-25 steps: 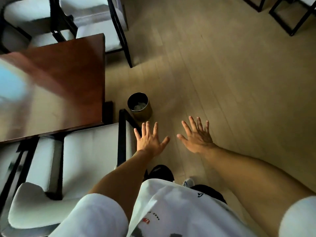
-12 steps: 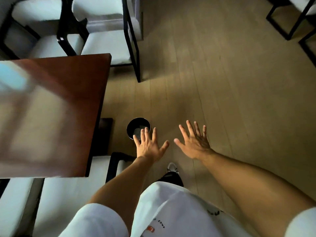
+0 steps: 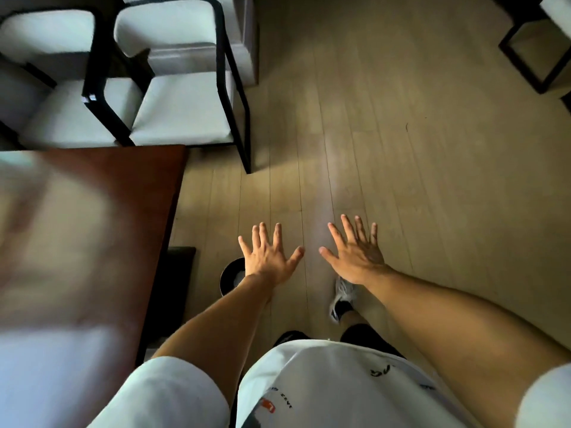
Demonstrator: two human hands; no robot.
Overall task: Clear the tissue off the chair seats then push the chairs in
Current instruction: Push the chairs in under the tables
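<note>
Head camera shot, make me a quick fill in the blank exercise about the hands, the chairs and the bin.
1. Both the left hand and the right hand have their fingers spread and hold ____.
2. The two white chairs at the far end of the table have ____ frames.
3. The small round bin on the floor is partly hidden by the ____ arm.

Missing words: nothing; black; left

A person in a white T-shirt [image 3: 340, 387] with black lettering and a small red mark, dark shorts [image 3: 361, 333], grey-and-black sneaker [image 3: 341, 299].
</note>
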